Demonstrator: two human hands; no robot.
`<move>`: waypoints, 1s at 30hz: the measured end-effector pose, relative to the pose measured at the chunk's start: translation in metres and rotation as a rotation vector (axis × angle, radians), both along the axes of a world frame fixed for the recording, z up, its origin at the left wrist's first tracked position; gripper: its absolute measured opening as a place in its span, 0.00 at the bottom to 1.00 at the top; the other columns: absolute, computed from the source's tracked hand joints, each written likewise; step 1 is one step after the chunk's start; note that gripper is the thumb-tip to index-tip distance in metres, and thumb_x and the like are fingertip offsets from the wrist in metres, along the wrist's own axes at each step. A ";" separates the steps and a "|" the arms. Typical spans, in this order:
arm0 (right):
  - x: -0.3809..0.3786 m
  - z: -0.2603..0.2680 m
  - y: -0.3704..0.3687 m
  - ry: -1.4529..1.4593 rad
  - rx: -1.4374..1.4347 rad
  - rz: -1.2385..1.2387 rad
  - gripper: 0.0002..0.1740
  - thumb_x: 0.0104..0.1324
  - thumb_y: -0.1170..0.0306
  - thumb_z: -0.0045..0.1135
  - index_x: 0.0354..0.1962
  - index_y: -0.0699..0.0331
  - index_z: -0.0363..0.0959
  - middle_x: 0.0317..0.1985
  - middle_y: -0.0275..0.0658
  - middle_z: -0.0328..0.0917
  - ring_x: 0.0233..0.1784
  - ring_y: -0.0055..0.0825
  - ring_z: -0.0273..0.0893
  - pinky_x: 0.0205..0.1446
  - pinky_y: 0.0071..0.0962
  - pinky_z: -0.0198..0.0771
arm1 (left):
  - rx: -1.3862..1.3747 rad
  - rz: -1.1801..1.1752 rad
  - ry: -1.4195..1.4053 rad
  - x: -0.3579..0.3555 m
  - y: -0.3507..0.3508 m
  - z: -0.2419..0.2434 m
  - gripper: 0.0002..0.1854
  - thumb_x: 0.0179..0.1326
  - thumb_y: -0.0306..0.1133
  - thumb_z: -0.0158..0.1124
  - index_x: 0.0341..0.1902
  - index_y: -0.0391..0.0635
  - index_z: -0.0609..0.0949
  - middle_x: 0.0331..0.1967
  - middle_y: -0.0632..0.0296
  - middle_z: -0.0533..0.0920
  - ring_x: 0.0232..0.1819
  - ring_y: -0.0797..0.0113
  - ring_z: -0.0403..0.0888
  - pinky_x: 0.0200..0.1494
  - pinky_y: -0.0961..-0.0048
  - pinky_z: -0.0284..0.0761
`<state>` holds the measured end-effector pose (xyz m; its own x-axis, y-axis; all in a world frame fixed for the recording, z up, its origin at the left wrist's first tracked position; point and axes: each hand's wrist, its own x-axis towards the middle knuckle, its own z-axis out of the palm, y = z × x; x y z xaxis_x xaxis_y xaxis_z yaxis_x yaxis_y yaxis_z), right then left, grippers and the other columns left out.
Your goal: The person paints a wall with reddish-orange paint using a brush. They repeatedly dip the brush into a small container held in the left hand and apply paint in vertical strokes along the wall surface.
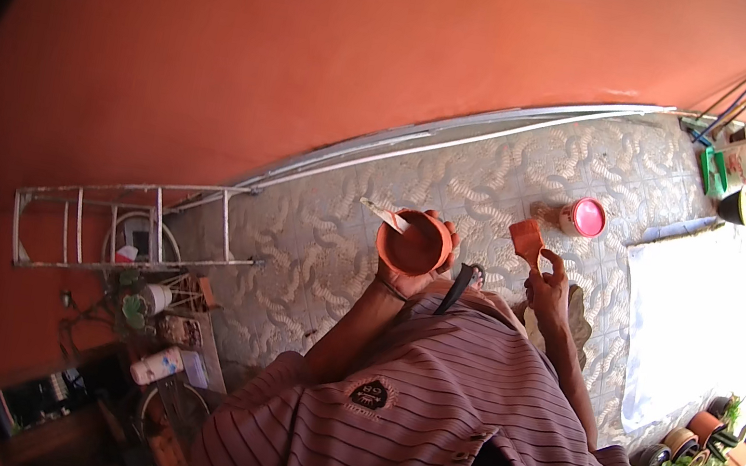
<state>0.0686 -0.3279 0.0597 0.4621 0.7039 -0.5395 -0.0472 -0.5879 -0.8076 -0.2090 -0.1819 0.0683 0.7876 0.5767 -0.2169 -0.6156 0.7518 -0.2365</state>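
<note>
My left hand (445, 248) is wrapped around a small round pot (406, 256) of orange-red paint, held in front of my waist. A pale stirring stick or spatula (384, 216) leans in the pot, its end sticking out over the rim. In my right hand (548, 290) is a wide paintbrush (527, 241), gripped by the handle, with its bristles coated in the same orange-red. The brush is apart from the pot, out to its right. Across the top of the view stretches an orange-red wall (300, 46).
A metal stepladder (155, 224) stands at the left against the wall. A tub with a pink lid (584, 217) sits on the patterned tile floor (498, 180). Right of it lies a bright white sheet (696, 321). Potted plants (680, 443) are at lower right; a green dustpan (713, 172) is at upper right.
</note>
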 end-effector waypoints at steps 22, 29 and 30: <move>-0.002 0.002 0.020 -0.263 0.066 -0.127 0.26 0.78 0.50 0.60 0.55 0.66 0.85 0.45 0.41 0.87 0.45 0.23 0.83 0.44 0.27 0.77 | -0.056 -0.043 0.020 -0.015 0.006 0.006 0.30 0.74 0.60 0.58 0.64 0.48 0.81 0.63 0.47 0.83 0.69 0.41 0.78 0.62 0.39 0.82; 0.013 0.002 0.013 0.105 0.152 -0.412 0.33 0.80 0.43 0.53 0.58 0.66 0.78 0.46 0.39 0.86 0.49 0.28 0.86 0.43 0.26 0.77 | -0.010 -0.055 0.051 -0.011 0.009 0.008 0.31 0.74 0.61 0.57 0.62 0.47 0.83 0.63 0.45 0.82 0.68 0.39 0.79 0.61 0.36 0.82; 0.015 0.004 0.013 0.145 0.138 -0.464 0.34 0.80 0.42 0.53 0.59 0.67 0.76 0.45 0.40 0.86 0.48 0.31 0.87 0.42 0.26 0.77 | -0.034 -0.066 0.038 -0.010 0.009 0.008 0.31 0.74 0.61 0.57 0.62 0.47 0.83 0.63 0.44 0.82 0.68 0.39 0.79 0.61 0.36 0.82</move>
